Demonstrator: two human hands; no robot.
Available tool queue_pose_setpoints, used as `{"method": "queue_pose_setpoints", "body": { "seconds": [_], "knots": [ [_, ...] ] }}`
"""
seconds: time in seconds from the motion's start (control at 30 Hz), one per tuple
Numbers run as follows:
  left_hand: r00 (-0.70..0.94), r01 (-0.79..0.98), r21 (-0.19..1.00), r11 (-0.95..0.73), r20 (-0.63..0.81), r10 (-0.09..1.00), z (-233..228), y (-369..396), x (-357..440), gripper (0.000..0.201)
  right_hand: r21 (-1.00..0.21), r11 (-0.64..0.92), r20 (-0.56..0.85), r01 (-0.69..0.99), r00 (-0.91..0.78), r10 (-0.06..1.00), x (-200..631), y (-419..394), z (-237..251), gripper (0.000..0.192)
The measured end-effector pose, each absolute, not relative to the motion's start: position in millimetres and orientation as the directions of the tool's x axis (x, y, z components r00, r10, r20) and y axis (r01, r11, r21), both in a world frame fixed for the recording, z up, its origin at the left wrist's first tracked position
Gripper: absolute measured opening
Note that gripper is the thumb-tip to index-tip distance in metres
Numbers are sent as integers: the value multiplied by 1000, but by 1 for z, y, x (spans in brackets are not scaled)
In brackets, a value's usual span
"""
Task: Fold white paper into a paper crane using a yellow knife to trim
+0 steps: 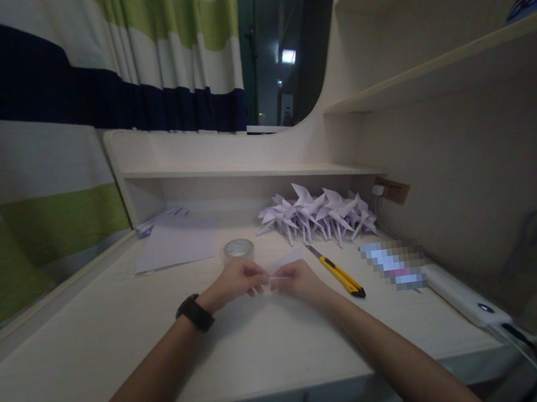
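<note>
Forearms: both reach in from the bottom edge and meet over the middle of the desk [120, 349], a pale wooden top.
Curtain: striped white, green and dark blue, hanging along the far left [40, 92].
Shelf: low board at the back of the desk [245, 172].
Paper sheets: flat stack at back left [176, 243], well apart from the hands.
Folded paper pile: heap of pale folded shapes [319, 215] at back right, under the shelf.
Power strip: white, along the right edge [467, 300].
Utility knife: yellow and black [338, 272], just right of the right hand, blade end pointing away toward the pile.
Tape roll: clear [238, 249], just behind the left hand.
Left hand: fingers pinched shut on the paper piece's left end [237, 282]; black watch on the wrist.
Right hand: fingers closed on its right end [300, 282].
Paper piece: small and pale [280, 271], held between both hands just above the desk, long axis running left to right; its pointing end is too hidden to tell.
</note>
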State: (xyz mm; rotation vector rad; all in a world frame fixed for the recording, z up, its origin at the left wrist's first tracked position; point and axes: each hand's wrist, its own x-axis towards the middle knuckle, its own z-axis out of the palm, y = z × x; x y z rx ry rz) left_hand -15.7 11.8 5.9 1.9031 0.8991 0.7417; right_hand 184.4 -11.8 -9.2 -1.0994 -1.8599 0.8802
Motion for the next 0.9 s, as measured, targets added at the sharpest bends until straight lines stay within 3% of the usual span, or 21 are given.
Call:
{"method": "queue_pose_setpoints", "body": {
  "seconds": [0.2, 0.43, 0.6, 0.73, 0.9],
  "knots": [
    [569, 303, 864, -401, 174, 804, 10, 9, -14, 30, -860, 358, 262, 364, -286, 922, 185, -12, -7, 20],
    [562, 402, 811, -425, 147, 814, 5, 12, -15, 32, -755, 430, 311, 494, -308, 899, 185, -10, -12, 18],
    [554, 415, 752, -512, 238, 798, -1, 20, -17, 23, -652, 457, 331, 606, -315, 890, 187, -10, -10, 20],
    [496, 426, 745, -514, 283, 821, 1, 25, -21, 18, -666, 421, 348, 615, -243, 905, 195, -6, -6, 18],
    [522, 524, 559, -643, 386, 761, 5, 21, -23, 24, -698, 400, 329, 594, -230, 916, 199, -3, -7, 20]
  ]
}}
